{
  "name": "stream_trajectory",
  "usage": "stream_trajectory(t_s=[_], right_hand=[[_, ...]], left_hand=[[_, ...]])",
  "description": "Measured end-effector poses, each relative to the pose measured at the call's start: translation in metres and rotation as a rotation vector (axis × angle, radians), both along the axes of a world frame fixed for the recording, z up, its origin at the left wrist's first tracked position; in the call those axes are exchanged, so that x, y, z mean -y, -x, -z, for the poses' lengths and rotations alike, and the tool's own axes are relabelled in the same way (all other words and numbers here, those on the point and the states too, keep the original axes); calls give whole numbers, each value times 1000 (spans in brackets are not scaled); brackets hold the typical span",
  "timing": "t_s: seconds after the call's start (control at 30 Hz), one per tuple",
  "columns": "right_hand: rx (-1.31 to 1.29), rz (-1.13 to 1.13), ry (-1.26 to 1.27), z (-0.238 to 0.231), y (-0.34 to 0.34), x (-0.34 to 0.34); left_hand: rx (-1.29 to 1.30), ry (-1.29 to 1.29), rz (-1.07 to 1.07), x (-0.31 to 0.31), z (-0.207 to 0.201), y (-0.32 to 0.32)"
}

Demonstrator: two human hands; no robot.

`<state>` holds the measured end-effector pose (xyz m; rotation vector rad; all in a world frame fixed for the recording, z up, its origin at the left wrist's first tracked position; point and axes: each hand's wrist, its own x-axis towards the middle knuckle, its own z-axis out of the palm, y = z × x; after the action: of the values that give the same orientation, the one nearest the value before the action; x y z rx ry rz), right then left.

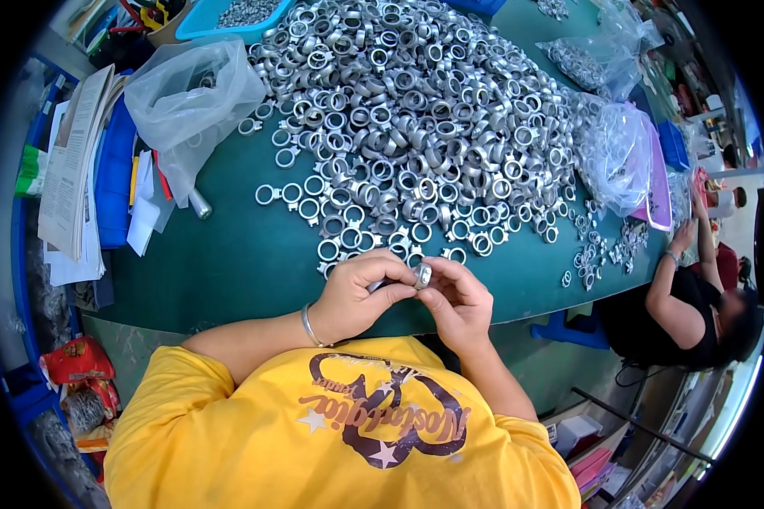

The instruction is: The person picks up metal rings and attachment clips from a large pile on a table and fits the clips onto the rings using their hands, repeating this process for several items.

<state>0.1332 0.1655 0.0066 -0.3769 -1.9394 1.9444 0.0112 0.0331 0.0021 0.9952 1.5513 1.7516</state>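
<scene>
One metal ring [423, 275] sat over the near edge of the table [221, 280], where I, operating remotely, saw the left hand [352, 297] and right hand [462, 307] pinch it, fingertips nearly closed, presumably to steady so small a part. Beyond, a heap of rings [450, 110] lay seemingly within easy reach.

and it's a bright yellow shirt [229, 450] on show here, loose short sleeves [182, 371] on both sides! across the front comes a bold print [390, 400] of dark looping outlines, rusty-brown lettering [386, 416] curving right over it, pale stars [313, 421] scattered in and around the loops. and there, circling the left wrist, a slim silvery bangle [306, 322] catches the light!
</scene>
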Motion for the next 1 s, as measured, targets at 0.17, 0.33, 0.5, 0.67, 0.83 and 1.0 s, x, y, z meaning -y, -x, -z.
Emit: stream_trajectory(t_s=[0.17, 0.33, 0.5, 0.67, 0.83, 1.0], right_hand=[[-38, 32, -51, -1, -1, 1], [-44, 79, -295, -5, 1, 0], [-93, 160, -195, -6, 0, 5], [-103, 169, -257, -13, -2, 3], [-201, 132, -541, -16, 0, 0], [-164, 210, -432, -12, 0, 2]], left_hand=[[5, -3, -4, 2, -3, -3], [127, 47, -41, 3, -3, -2], [230, 83, -60, 2, -7, -2], [412, 155, 0, 3, -7, 0], [465, 35, -56, -2, -4, -4], [445, -26, -58, -1, -2, -3]])
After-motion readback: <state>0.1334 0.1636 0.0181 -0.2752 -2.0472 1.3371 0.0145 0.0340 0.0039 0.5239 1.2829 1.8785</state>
